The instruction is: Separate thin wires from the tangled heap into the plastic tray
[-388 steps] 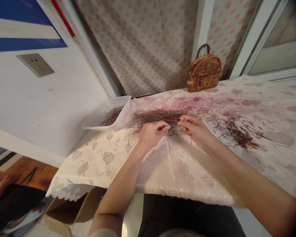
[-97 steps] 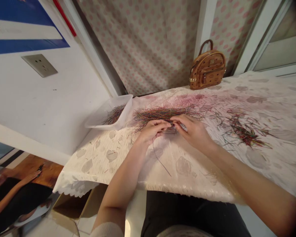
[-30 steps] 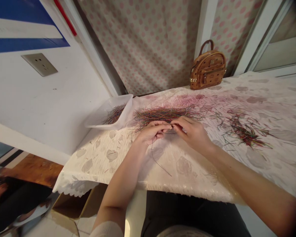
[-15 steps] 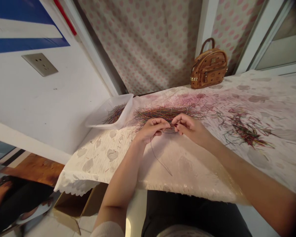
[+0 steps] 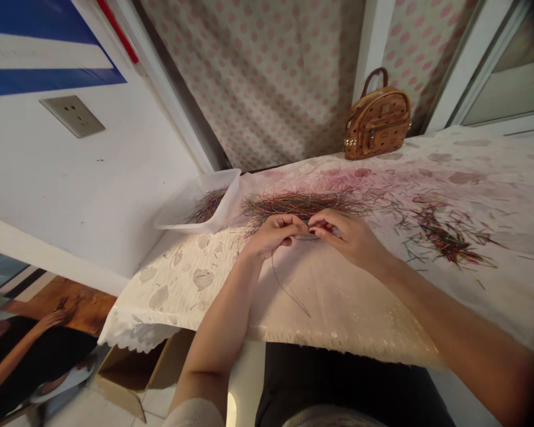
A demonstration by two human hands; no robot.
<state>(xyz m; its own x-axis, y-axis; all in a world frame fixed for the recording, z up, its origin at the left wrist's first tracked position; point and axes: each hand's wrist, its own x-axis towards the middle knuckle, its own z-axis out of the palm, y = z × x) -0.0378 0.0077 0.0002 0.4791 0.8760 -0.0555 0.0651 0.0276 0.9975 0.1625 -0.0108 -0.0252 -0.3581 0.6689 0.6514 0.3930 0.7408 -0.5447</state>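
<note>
A long heap of thin multicoloured wires lies across the cloth-covered table. My left hand and my right hand meet fingertip to fingertip at the heap's near edge, both pinched closed. From the left hand a single thin dark wire trails down toward me over the cloth. What the right fingers pinch is too fine to name.
A clear plastic tray with more wires sits at the table's left end. A second loose pile of wires lies to the right. A small brown backpack stands at the back. Another person's arm shows at lower left, near a cardboard box.
My right fingertips have come back against the left ones after being slightly apart half a second ago. The trailing wire hangs in the same place. The other person's arm at lower left has moved.
</note>
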